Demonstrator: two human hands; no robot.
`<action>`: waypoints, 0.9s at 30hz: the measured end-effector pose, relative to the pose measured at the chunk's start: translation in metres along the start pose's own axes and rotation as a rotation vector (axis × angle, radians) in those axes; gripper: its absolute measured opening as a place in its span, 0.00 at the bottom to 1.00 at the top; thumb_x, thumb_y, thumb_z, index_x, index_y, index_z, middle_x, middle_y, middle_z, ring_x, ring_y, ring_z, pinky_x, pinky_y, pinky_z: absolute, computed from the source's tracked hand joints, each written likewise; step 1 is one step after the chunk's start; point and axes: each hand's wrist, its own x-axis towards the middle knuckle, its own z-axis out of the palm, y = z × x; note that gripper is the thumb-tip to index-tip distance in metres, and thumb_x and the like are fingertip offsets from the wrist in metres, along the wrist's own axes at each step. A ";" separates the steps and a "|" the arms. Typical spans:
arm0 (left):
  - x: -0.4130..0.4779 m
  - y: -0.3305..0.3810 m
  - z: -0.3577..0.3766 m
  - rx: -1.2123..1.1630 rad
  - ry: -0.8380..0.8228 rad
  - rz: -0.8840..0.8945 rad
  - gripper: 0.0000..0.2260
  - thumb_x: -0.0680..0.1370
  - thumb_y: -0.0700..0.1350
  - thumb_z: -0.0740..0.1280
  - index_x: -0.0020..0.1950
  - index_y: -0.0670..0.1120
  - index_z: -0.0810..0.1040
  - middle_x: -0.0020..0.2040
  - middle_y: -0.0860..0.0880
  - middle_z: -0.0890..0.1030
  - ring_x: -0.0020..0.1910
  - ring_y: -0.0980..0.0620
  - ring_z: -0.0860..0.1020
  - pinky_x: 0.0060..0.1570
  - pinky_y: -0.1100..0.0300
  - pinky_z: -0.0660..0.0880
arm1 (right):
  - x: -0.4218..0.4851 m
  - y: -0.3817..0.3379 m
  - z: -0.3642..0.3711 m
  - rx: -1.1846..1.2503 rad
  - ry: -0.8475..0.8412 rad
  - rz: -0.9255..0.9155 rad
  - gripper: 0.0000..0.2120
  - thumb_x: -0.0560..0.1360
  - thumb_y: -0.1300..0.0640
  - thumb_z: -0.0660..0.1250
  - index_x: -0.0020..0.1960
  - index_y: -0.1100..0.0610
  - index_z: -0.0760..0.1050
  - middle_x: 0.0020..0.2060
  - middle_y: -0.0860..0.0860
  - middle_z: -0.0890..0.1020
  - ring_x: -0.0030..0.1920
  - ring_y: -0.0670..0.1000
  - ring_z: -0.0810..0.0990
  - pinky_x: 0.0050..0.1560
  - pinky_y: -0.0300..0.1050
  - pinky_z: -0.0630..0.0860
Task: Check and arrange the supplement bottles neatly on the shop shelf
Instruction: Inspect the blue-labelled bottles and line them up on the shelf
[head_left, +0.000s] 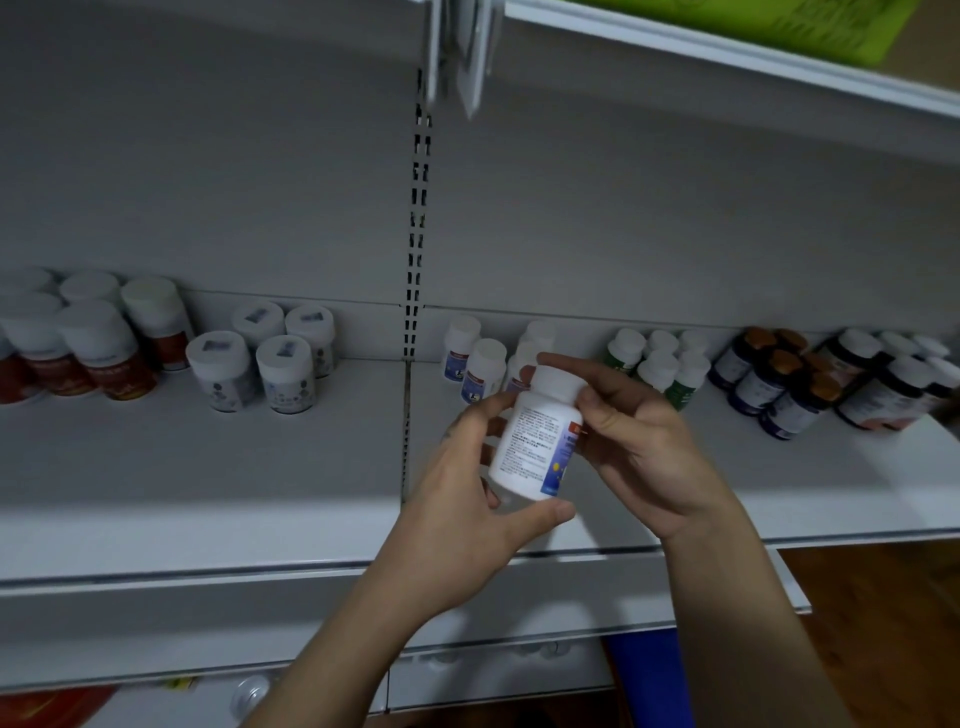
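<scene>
Both hands are gripping the white supplement bottle (535, 441) above the shelf (208, 467), left hand (467, 499) cradling its base, right hand (639, 441) pinching its cap, long axis tilting cap-up toward its matching blue-labelled bottles (475, 358) just behind.

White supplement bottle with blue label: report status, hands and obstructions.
Left hand grips white plastic supplement bottle at its base; right hand pinches its white cap. Bottle tilted, held above white shelf. No obstruction seen.
</scene>
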 end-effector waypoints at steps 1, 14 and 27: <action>0.000 0.000 0.000 -0.009 -0.009 -0.001 0.37 0.67 0.52 0.79 0.71 0.60 0.63 0.60 0.61 0.74 0.52 0.61 0.76 0.45 0.66 0.75 | 0.000 0.001 -0.001 0.000 0.004 0.012 0.17 0.74 0.61 0.64 0.62 0.61 0.77 0.57 0.60 0.82 0.59 0.57 0.80 0.58 0.49 0.78; 0.009 -0.003 0.004 0.002 0.038 0.017 0.30 0.68 0.49 0.78 0.64 0.62 0.67 0.58 0.58 0.75 0.54 0.61 0.77 0.50 0.66 0.76 | 0.010 0.007 0.006 -0.077 0.149 -0.026 0.21 0.62 0.49 0.80 0.52 0.55 0.82 0.48 0.55 0.85 0.47 0.51 0.84 0.44 0.43 0.80; 0.016 -0.001 0.000 0.006 0.058 -0.007 0.30 0.66 0.50 0.79 0.58 0.68 0.65 0.59 0.62 0.73 0.55 0.63 0.77 0.54 0.67 0.74 | 0.014 0.005 -0.004 0.061 -0.044 -0.035 0.22 0.70 0.54 0.71 0.62 0.58 0.79 0.61 0.60 0.80 0.63 0.59 0.78 0.58 0.46 0.77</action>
